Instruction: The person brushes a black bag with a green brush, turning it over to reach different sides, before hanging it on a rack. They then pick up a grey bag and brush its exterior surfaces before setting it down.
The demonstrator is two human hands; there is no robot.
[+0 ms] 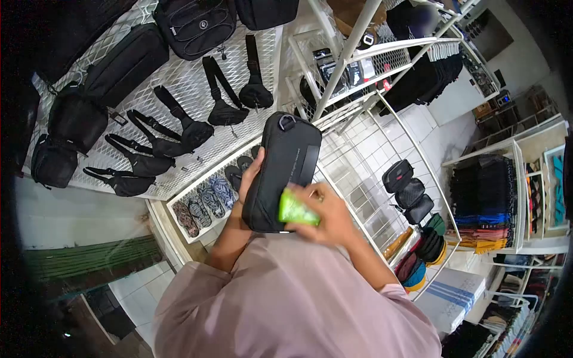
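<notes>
A black bag (280,161) with a rounded top and a small loop at its upper end is held upright close to my chest. My left hand (251,176) grips its left edge, the fingers partly hidden behind it. In my right hand (325,209) is a bright green object (293,209), perhaps a cloth or sponge, pressed against the lower right of the bag's front. Motion blurs this hand and the green object a little.
On the left, a white mesh wall (197,95) carries several black sling bags (194,130) and backpacks (197,27). Below it stands a tray of sandals (206,200). A white wire rack (352,173) with pouches (409,191) and caps (430,244) is on the right, near a white box (456,292).
</notes>
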